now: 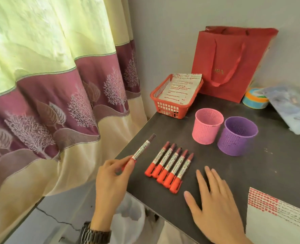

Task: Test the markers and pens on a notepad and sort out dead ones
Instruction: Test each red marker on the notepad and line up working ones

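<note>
My left hand (113, 175) pinches a capped red marker (143, 149) by its red end and holds it tilted above the table's left edge. Several more red markers (170, 167) lie side by side on the dark table (251, 169). My right hand (214, 199) hovers flat over the table just right of that row, fingers straight, holding nothing. A white notepad (276, 221) with red scribble rows sits at the lower right. A pink perforated cup (207, 128) and a purple one (236, 136) stand upright behind the markers.
A red mesh basket (170, 106) holding a scribbled sheet sits at the table's far left corner. A red paper bag (230, 62) leans on the wall. Tape rolls (255, 100) and a bluish cloth (290, 106) lie at the right. A curtain (57, 85) hangs at the left.
</note>
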